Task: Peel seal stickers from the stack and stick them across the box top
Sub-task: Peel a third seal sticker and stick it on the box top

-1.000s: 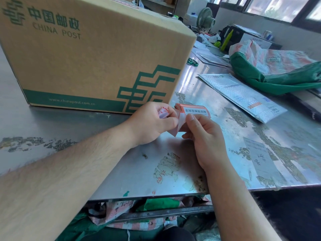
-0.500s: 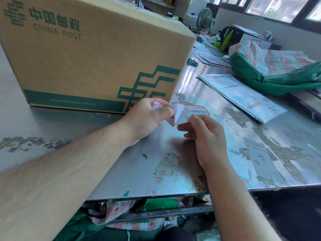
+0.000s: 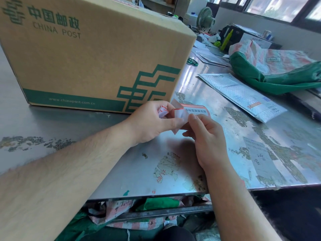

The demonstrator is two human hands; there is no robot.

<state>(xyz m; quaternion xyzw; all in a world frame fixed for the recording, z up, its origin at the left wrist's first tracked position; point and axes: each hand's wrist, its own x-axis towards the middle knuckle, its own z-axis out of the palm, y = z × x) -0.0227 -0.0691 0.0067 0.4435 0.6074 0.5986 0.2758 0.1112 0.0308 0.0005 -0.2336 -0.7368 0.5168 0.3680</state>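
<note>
Above the near edge of the bench [image 3: 139, 171], the left hand [image 3: 149, 124] pinches the lifted end of a partly peeled seal sticker [image 3: 177, 113], with crumpled scraps [image 3: 162, 110] in the same grip, while the right hand [image 3: 210, 143] pinches the sticker stack [image 3: 197, 110] between thumb and fingers. A fast or skewed pull could tear the thin sticker or fold its adhesive onto itself or the scraps. Farther back, the box [image 3: 104, 58] stands apart from both hands with its top barely in view, so a carried sticker could curl and land creased.
</note>
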